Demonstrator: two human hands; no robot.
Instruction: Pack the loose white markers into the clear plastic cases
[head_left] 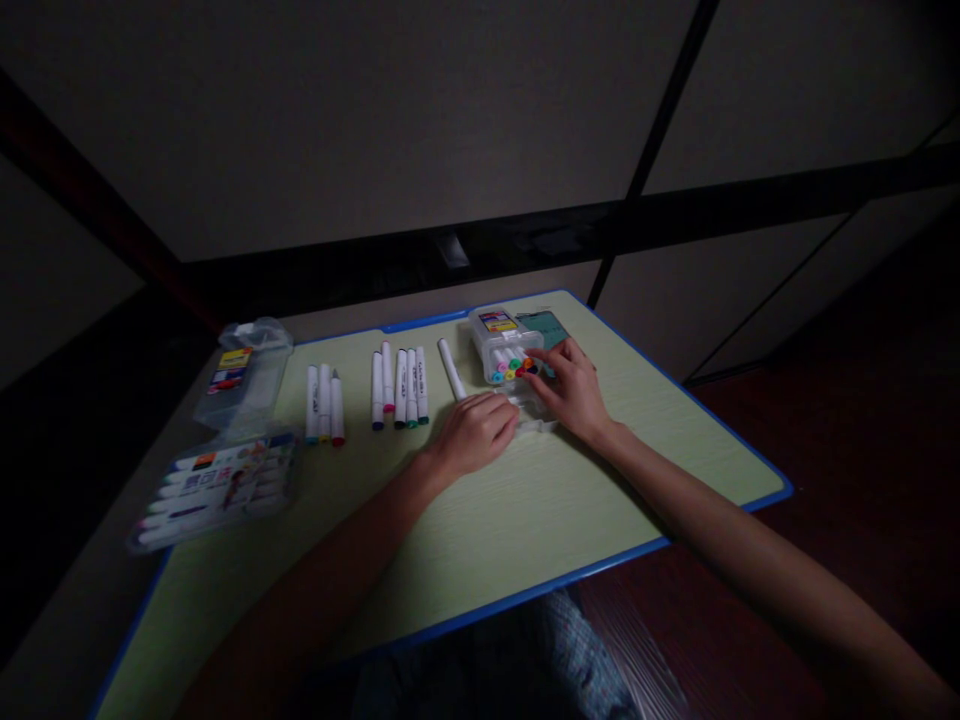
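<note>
A clear plastic marker box (501, 343) lies on its side on the pale green table (525, 520), coloured marker caps facing me. My right hand (571, 388) is at its open mouth, fingertips touching the markers' ends. My left hand (475, 432) rests curled on the table just left of the box's clear lid (534, 415), which lies flat between both hands. One white marker (451, 369) lies loose just left of the box. Whether my right fingers pinch a marker is not visible.
Several white markers (400, 387) lie in a row left of centre, three more (324, 404) further left. An empty clear box (244, 375) and a flat marker pack (217, 487) sit at the left edge. A teal card (544, 326) lies behind the box. Dark floor lies to the right.
</note>
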